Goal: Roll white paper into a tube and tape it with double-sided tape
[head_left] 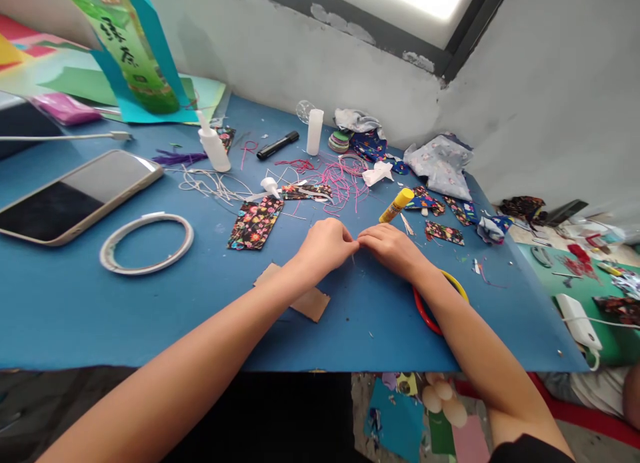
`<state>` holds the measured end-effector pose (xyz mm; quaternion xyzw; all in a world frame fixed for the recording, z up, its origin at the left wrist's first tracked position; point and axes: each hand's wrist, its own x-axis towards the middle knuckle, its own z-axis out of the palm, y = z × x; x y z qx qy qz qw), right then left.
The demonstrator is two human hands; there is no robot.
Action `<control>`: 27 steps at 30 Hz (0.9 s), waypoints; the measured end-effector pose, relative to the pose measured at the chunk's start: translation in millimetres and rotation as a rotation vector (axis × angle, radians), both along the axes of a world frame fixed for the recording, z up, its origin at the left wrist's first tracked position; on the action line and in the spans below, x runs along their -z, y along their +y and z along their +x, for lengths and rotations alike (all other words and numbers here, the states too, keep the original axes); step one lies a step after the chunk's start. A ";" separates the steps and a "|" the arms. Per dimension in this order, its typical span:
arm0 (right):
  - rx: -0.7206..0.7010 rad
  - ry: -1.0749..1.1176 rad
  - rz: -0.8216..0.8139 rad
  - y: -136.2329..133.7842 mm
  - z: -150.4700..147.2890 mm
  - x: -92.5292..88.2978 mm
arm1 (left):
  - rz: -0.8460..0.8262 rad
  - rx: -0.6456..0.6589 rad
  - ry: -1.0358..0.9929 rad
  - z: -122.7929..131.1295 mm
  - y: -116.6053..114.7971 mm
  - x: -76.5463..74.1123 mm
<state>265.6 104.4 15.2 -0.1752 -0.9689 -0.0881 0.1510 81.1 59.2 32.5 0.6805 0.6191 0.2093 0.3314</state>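
Note:
My left hand point(326, 244) and my right hand point(387, 247) meet fingertip to fingertip above the blue table point(220, 316). Both are closed in a pinch; a thin pale sliver shows under the fingers, too small to name. Beneath my left forearm lies a piece of brown cardboard point(313, 304). A yellow glue stick point(397, 205) stands just behind my right hand. Under my right forearm is a red and yellow ring point(456, 284), partly hidden. Left of my hands lies a black floral fabric piece point(255, 223).
At the left are a phone point(80, 193) and a roll of tape point(147, 243). Behind my hands lie tangled pink thread point(343, 180), white glue bottles point(214, 148), a black marker point(278, 145) and crumpled fabric point(440, 164). A green table point(545, 276) adjoins at right.

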 end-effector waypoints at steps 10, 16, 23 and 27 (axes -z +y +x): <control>0.025 -0.013 -0.046 -1.7 -1.5 -0.8 | 0.076 0.011 0.079 5.2 -2.7 8.0; 0.041 -0.024 -0.067 -2.4 -2.5 -1.1 | 0.116 0.000 0.149 10.0 -3.0 12.2; -0.013 -0.095 0.013 -3.0 -2.5 -6.1 | 0.109 -0.037 0.145 11.1 -0.8 15.5; -0.015 -0.121 0.047 -2.4 -3.0 -8.0 | 0.139 -0.026 0.165 11.2 -3.3 14.3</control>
